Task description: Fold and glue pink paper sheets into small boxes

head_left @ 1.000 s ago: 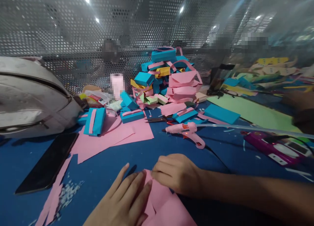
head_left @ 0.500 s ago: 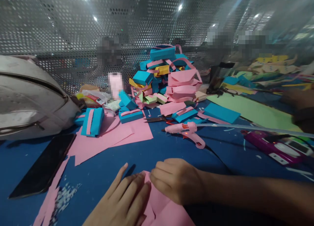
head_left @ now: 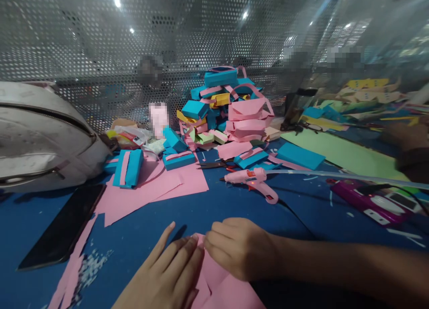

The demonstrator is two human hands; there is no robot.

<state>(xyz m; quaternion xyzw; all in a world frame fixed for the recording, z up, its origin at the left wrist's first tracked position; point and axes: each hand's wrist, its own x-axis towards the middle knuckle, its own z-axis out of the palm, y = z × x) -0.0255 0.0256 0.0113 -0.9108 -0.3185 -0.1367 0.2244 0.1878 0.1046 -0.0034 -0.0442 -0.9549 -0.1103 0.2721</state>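
Note:
A folded piece of pink paper [head_left: 231, 286] lies at the near edge of the blue table. Across its left side my left hand [head_left: 167, 268] rests flat, fingers stretched out and the thumb held apart. My right hand [head_left: 237, 248] is closed, its curled fingers pressed on the top of the paper close to my left fingertips. Its fingertips and the paper's edge under them are partly hidden. Beyond my right hand lies a pink glue gun [head_left: 251, 179] with a small orange light lit and a long clear glue stick [head_left: 321, 172] in its back end.
Small paper bags [head_left: 246, 110] in pink, blue and yellow are piled at the back. Scissors [head_left: 214, 165], pink sheets [head_left: 144, 197], a phone [head_left: 63, 226], a white backpack [head_left: 43, 139] and a purple power strip [head_left: 372, 201] surround the work. Another person's hand [head_left: 409, 137] shows at far right.
Both hands hold nearly the same pose on the pink paper. The view has shifted slightly, and the other person's hand at far right has moved a little.

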